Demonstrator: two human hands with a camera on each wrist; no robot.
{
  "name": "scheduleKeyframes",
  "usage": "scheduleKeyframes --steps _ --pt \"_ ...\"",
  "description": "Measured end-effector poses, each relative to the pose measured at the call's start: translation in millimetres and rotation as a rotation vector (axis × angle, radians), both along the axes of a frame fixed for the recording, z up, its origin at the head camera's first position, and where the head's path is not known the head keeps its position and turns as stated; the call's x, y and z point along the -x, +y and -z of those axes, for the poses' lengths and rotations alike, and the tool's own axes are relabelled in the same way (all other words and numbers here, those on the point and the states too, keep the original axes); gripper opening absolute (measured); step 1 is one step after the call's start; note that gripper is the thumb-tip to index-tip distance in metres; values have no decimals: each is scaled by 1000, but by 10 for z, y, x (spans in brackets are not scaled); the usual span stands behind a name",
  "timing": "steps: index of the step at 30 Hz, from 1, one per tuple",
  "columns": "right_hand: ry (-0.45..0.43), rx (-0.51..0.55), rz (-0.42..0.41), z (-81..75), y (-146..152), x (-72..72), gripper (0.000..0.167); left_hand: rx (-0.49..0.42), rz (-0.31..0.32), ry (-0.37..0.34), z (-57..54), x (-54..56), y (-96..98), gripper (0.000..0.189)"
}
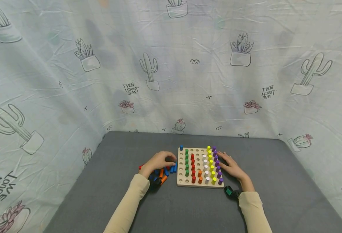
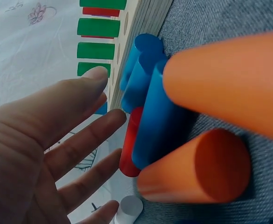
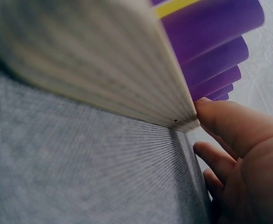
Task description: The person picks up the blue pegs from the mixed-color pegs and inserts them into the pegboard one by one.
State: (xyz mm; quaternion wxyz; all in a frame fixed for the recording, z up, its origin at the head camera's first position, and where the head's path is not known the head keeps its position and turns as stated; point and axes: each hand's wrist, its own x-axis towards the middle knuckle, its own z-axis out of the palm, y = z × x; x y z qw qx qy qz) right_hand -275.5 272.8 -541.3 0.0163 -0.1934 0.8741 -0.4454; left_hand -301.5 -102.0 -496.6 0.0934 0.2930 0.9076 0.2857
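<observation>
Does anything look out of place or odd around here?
Yes: loose pegs lie jumbled left of the board, while the standing pegs form single-colour columns. The backdrop lettering also reads mirrored. Nothing looks damaged.

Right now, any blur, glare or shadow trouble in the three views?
Head: soft, even light, pegboard small but readable. Left wrist: dim, nearest orange peg soft, dark shadow beside a blue peg. Right wrist: dim, pegboard's near corner badly blurred, purple pegs soft-edged. No strong glare in any view.

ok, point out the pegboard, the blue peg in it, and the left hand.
Pegboard (image 1: 199, 186), head view: front edge.
Blue peg (image 1: 181, 148), head view: its side.
Left hand (image 1: 158, 160), head view: back of hand.
</observation>
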Motion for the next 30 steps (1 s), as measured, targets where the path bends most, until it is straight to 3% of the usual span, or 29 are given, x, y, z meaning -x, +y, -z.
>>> scheduleKeyframes --steps 7,13,20,25,30 --pt "4 18 -11 33 12 12 52 4 40 22 -4 -33 -4 27" --pt "-20 17 -5 -212 -105 -129 51 56 67 53 18 -53 2 31" --pt "-4 11 5 23 -4 4 52 116 61 90 15 -89 9 36" --pt "-10 15 -2 23 4 9 52 133 67 94 15 -94 22 38" --pt "-3 17 -1 -103 -64 -77 51 148 86 96 10 -90 30 40"
